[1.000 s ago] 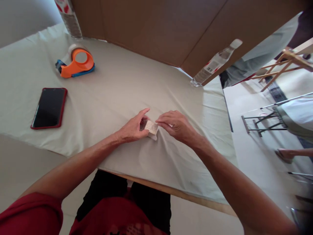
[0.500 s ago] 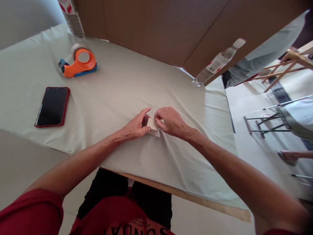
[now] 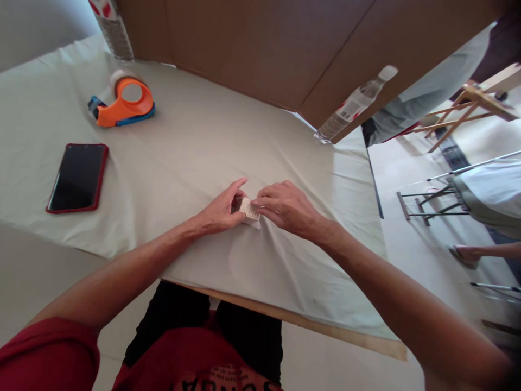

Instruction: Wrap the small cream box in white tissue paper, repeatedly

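Observation:
A small white box (image 3: pixel 249 211) with faint print on its top lies on the cloth near the table's front edge. My left hand (image 3: pixel 223 209) grips its left end, with the thumb on the near side and the forefinger raised. At the box's right end, my right hand (image 3: pixel 286 206) has its thumb and fingers pressed together over the edge. Whatever is between those fingertips is too small to make out, and they cover part of the box.
An orange and blue tape dispenser (image 3: pixel 126 106) and a phone in a red case (image 3: pixel 78 177) lie to the left. Cardboard panels (image 3: pixel 244 49) stand at the back, beside a left bottle (image 3: pixel 114 32) and a right bottle (image 3: pixel 352 108). Another person's foot (image 3: pixel 468 253) shows at the right.
My right hand has moved left onto the box's end, and its fingers have straightened and pressed together. My left hand keeps its hold. The whole view has shifted slightly.

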Action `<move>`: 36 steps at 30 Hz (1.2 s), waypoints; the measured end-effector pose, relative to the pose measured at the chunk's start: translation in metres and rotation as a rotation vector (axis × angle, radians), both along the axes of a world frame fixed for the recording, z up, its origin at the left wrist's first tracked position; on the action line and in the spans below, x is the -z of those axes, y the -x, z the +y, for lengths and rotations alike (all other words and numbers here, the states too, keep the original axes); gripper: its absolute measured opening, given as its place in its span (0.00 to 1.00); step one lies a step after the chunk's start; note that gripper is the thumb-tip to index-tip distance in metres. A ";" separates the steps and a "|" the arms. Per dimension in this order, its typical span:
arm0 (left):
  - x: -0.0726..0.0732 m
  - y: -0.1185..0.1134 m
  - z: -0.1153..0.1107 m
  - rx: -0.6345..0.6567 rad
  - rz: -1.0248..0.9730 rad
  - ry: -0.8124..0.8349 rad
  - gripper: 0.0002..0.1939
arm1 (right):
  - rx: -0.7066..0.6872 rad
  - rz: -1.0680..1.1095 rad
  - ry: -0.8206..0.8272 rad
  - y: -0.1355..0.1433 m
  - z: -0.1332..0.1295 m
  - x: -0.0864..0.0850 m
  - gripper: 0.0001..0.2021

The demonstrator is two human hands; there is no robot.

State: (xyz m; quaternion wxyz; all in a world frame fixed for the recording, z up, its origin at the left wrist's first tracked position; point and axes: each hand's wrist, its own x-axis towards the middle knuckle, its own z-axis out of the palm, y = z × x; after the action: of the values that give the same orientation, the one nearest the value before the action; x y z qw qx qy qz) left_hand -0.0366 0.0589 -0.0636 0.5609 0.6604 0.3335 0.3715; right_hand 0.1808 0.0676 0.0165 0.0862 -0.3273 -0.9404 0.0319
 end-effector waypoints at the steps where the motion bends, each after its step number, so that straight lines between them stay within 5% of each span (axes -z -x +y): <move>1: 0.000 0.000 0.000 0.000 0.002 0.004 0.46 | -0.021 -0.054 -0.052 0.005 0.000 0.003 0.12; 6: 0.000 -0.001 0.001 0.003 0.020 0.037 0.47 | -0.029 -0.167 -0.178 0.024 0.011 0.018 0.14; 12: -0.002 0.000 0.001 0.016 0.012 0.041 0.47 | 0.311 0.212 0.024 0.003 0.020 0.018 0.08; 16: -0.004 0.001 -0.001 0.041 0.003 0.014 0.45 | 0.147 0.325 0.191 -0.016 0.007 0.005 0.09; 21: -0.005 0.002 -0.003 0.038 0.005 0.010 0.44 | 0.003 0.082 -0.022 -0.011 -0.010 0.002 0.12; 28: -0.003 0.002 0.000 0.029 -0.021 0.081 0.44 | -0.103 -0.179 -0.168 0.014 0.002 0.006 0.17; 36: -0.004 0.001 0.001 0.041 -0.023 0.072 0.45 | 0.283 0.046 0.064 0.010 0.007 0.021 0.10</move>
State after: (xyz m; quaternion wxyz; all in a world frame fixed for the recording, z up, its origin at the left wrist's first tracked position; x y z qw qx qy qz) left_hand -0.0380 0.0594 -0.0593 0.5956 0.6421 0.3266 0.3555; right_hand 0.1709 0.0749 -0.0049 0.1011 -0.4585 -0.8811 0.0571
